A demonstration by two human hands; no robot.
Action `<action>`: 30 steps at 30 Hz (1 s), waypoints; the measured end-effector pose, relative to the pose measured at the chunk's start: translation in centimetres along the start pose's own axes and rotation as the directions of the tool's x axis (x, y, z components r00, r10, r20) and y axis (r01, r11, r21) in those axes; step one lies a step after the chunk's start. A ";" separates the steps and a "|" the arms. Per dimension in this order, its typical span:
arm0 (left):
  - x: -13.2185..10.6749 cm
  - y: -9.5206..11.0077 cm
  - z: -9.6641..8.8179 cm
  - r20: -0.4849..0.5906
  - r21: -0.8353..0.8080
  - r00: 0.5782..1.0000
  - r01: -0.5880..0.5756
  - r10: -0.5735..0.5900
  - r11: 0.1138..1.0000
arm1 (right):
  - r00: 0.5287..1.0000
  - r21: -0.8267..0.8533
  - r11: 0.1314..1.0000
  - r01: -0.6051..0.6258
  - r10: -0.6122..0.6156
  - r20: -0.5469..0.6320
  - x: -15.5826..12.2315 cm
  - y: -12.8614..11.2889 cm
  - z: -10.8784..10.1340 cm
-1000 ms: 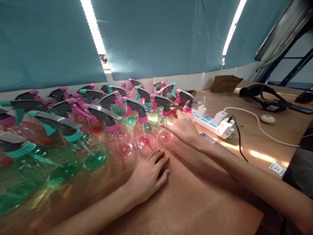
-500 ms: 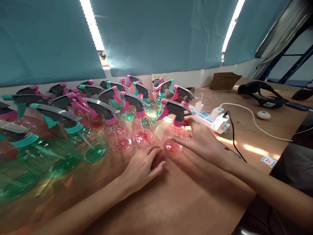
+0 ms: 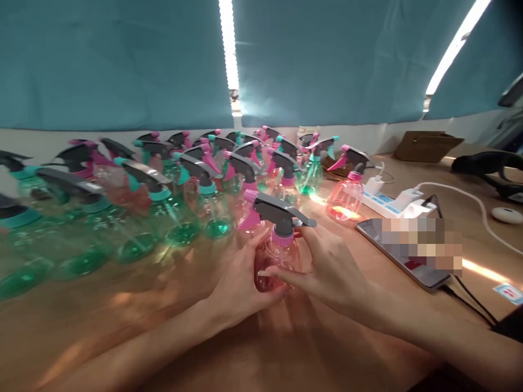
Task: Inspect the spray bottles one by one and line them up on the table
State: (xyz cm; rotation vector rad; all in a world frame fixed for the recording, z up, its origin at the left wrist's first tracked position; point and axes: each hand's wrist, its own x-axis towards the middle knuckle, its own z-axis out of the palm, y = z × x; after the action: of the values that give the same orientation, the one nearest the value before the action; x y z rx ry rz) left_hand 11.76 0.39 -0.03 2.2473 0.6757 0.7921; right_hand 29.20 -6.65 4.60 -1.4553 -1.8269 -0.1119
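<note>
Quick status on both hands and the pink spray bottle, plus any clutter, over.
Left hand and right hand around pink spray bottle. Bottle upright, nozzle facing left. Other spray bottles behind and left; phone lies right.

Backlit scene, moderately dim; bright white light entering by two narrow gaps point(image 3: 229, 43) between teal blinds point(image 3: 327, 60), both overexposed. Wooden tabletop point(image 3: 163, 348): soft shadows at near centre, sunlit streak at right. Rear pink spray bottle point(image 3: 345, 198): glowing, with glare at base. Green spray bottles point(image 3: 134, 247) at left: blurred. Wide-angle distortion toward edges; mosaic pixelation over part of the smartphone point(image 3: 402, 261).
</note>
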 end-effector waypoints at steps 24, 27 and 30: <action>-7.5 -0.7 -7.2 0.040 0.115 0.974 0.216 -0.222 0.970 | 0.888 0.729 0.643 -0.235 -0.163 0.430 6.8 -6.9 5.9; -7.5 -1.0 -7.3 0.081 0.223 0.978 0.169 -0.190 0.960 | 0.879 0.700 0.670 -0.246 -0.149 0.452 6.8 -5.9 5.7; -7.8 -1.8 -7.3 0.116 0.410 0.979 0.106 -0.167 0.906 | 0.880 0.681 0.691 -0.243 -0.137 0.454 6.8 -4.6 5.5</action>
State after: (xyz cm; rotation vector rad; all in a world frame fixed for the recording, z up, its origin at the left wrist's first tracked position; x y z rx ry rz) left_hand 0.99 -0.47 0.34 2.5586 0.9848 0.4365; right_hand 22.22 -0.01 6.77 -0.9801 -1.8554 0.9965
